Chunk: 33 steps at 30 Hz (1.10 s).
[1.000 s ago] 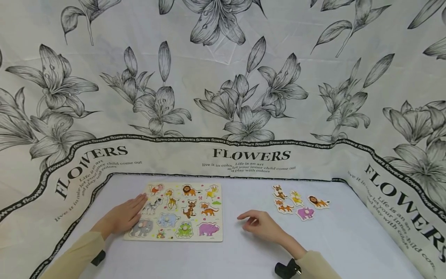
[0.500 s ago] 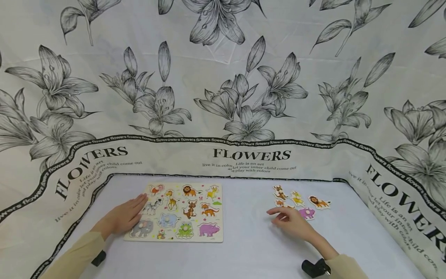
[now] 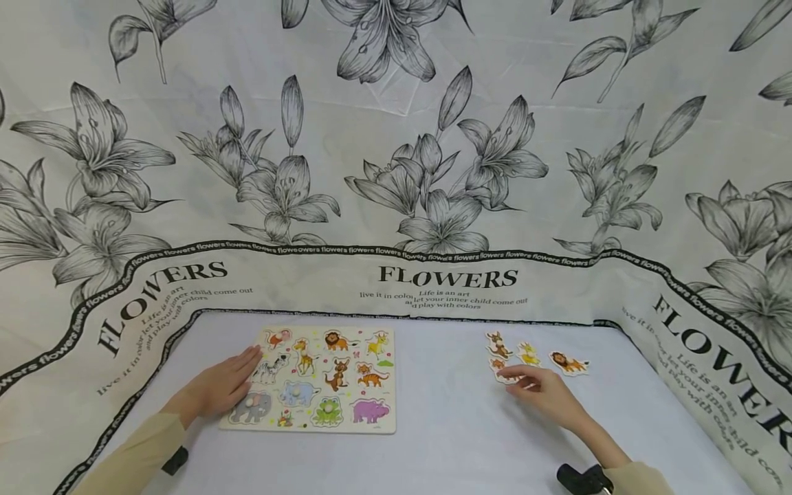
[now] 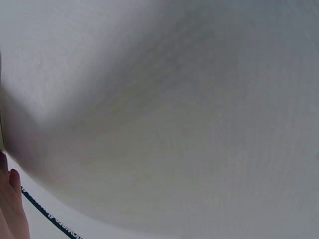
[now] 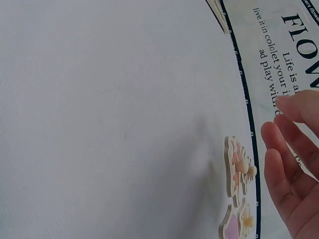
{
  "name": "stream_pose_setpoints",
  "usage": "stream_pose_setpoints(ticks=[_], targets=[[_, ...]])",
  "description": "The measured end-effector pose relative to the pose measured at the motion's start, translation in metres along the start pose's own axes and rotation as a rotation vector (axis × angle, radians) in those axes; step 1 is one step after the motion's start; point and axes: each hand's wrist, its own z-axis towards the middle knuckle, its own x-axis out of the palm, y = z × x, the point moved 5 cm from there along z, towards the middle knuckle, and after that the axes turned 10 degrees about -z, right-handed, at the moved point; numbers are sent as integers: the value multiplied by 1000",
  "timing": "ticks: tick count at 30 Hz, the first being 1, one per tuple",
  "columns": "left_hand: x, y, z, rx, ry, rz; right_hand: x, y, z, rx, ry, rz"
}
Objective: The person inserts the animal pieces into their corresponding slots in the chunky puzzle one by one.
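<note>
A light wooden puzzle board (image 3: 337, 427) printed with animals lies on the left. My left hand (image 3: 216, 385) rests along its left edge with straight fingers. An elephant (image 3: 250, 409) and a frog (image 3: 326, 410), both with pegs, sit in the board. At the right, my right hand (image 3: 547, 395) hovers over loose puzzle pieces, its bent fingertips beside the tiger piece (image 3: 497, 368). In the right wrist view nothing is between its fingers, and the tiger piece (image 5: 231, 172) shows a round peg. A purple piece (image 5: 231, 227) lies nearby, hidden by this hand in the head view.
A kangaroo piece (image 3: 498, 345), a yellow horned-animal piece (image 3: 529, 353) and a lion piece (image 3: 569, 362) lie around the right hand. White cloth (image 3: 433, 412) covers the table. A flower-printed curtain (image 3: 396, 206) rises behind and at both sides.
My right hand has moved right, from beside the board to over the loose pieces, covering the purple one and part of the tiger. The left hand has stayed on the board.
</note>
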Motion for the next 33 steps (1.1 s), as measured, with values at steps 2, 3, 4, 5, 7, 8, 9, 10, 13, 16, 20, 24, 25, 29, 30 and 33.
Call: stream_pose_setpoints(ticks=[2,3,4,5,7,8,9,10,13,16,20,24,25,29,30,33], targets=[[0,-1,0,-7,6,-1,-3,-2,-1,-5,-19,-13],[1,-1,1,-11,6,-2,-5,-3,-1,-4,-29,-29],[1,-1,1,-12,7,2,-6,-4,-1,-6,-39,-36],[2,0,0,-18,8,3,-7,-5,-1,1,-49,-43],[3,0,1,-20,5,5,-9,-8,0,38,-64,-56],[4,1,1,-21,7,3,-10,-9,1,58,-70,-61],[5,1,1,-22,8,2,-10,-11,3,80,-72,-64],[5,1,1,-22,8,-1,-10,-13,4,103,-70,-65],[4,1,0,-27,11,-17,-8,-20,8,193,-62,-74],[2,0,0,-19,0,-17,-6,-26,13,264,-46,-75],[0,-1,0,-8,-10,-11,-3,-33,18,314,-42,-77],[1,0,1,-16,5,-14,-2,-38,22,314,-57,-85],[2,0,1,-18,10,-16,-2,-39,23,309,-60,-89],[3,1,1,-26,16,-28,-1,-40,27,291,-68,-102],[2,1,1,-25,12,-30,0,-40,28,291,-66,-110],[3,1,0,-28,1,-34,2,-42,30,298,-59,-132]])
